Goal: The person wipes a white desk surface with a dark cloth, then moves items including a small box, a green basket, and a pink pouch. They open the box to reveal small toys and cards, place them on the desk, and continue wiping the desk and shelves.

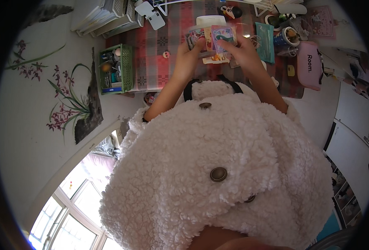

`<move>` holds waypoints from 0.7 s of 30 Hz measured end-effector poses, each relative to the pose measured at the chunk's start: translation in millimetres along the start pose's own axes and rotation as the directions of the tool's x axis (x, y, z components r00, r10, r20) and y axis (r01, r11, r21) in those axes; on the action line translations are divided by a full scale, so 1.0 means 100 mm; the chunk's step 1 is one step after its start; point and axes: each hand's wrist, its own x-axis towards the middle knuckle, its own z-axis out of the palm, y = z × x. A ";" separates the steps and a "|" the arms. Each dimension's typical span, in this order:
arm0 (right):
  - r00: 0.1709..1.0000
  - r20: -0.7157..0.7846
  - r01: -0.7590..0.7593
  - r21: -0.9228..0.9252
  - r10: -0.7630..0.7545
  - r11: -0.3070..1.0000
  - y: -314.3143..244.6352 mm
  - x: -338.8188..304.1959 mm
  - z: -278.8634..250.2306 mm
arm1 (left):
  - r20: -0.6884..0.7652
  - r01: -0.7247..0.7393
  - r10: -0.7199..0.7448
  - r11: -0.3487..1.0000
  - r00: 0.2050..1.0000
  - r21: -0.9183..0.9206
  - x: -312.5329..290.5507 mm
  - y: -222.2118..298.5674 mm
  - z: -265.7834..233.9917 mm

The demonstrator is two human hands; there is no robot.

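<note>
My left hand (187, 58) and my right hand (243, 53) are raised together over a desk with a red and grey checked cloth (151, 62). Between them I hold a small stack of colourful picture cards (209, 37). My left hand grips the left part of the stack. My right hand pinches a pink and purple card (223, 36) at the right, with a finger across its lower edge. More cards lie on the desk just under my hands. My fluffy white jacket (218, 166) fills the lower half of the view.
A green crate (128, 68) of small items stands at the desk's left edge. Books and papers (105, 16) are stacked at the back left. A teal packet (266, 41), a mug (286, 37) and a pink case (309, 64) lie at the right. A window (67, 216) shows lower left.
</note>
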 end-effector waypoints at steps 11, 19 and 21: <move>0.994 -0.105 0.002 0.055 0.003 0.998 -0.01 0.02 0.02 | -0.089 0.043 -0.045 0.999 0.995 -0.020 0.04 -0.02 -0.05; 0.990 -0.129 -0.042 0.127 0.058 0.991 -0.02 0.05 0.05 | -0.051 -0.051 0.063 0.976 0.997 0.210 0.12 -0.02 -0.05; 0.981 -0.187 -0.011 0.220 0.054 0.975 -0.04 0.05 0.05 | -0.114 0.075 -0.067 0.995 0.991 0.063 0.12 0.01 -0.07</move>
